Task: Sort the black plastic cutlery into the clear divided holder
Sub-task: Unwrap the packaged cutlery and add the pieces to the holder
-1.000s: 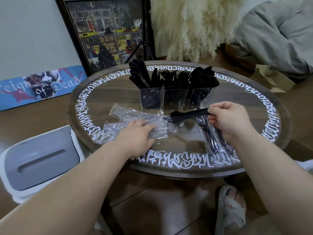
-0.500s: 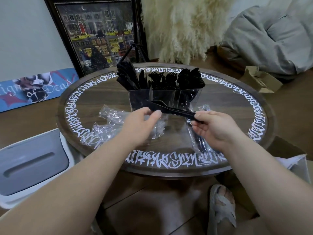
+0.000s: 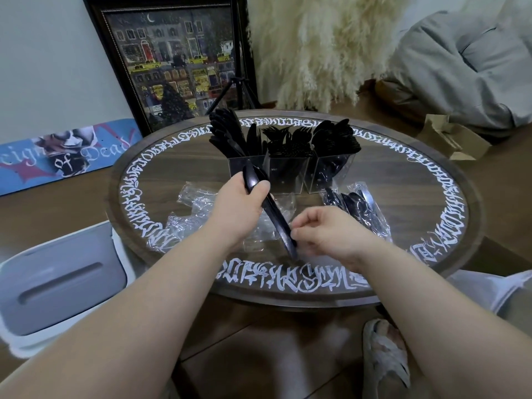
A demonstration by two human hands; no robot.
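A small bundle of black plastic cutlery [image 3: 275, 218] slants over the round table, spoon end up. My left hand [image 3: 240, 207] grips its upper end, just in front of the clear divided holder [image 3: 290, 175]. My right hand [image 3: 325, 234] pinches the lower end of the handles near the table's front. The holder has three compartments filled with black knives at left, forks in the middle, spoons at right. A clear bag with more black cutlery [image 3: 358, 210] lies to the right of my hands.
Crumpled empty plastic wrappers [image 3: 190, 214] lie on the wooden table [image 3: 431, 180] left of my hands. A grey-lidded white bin [image 3: 54, 286] stands on the floor at left. A cardboard box [image 3: 453, 139], a framed picture and pampas grass are behind.
My left hand left the wrappers and took hold of the cutlery's spoon end. The bundle turned from lying sideways to slanting toward me, and my right hand slid to its lower end.
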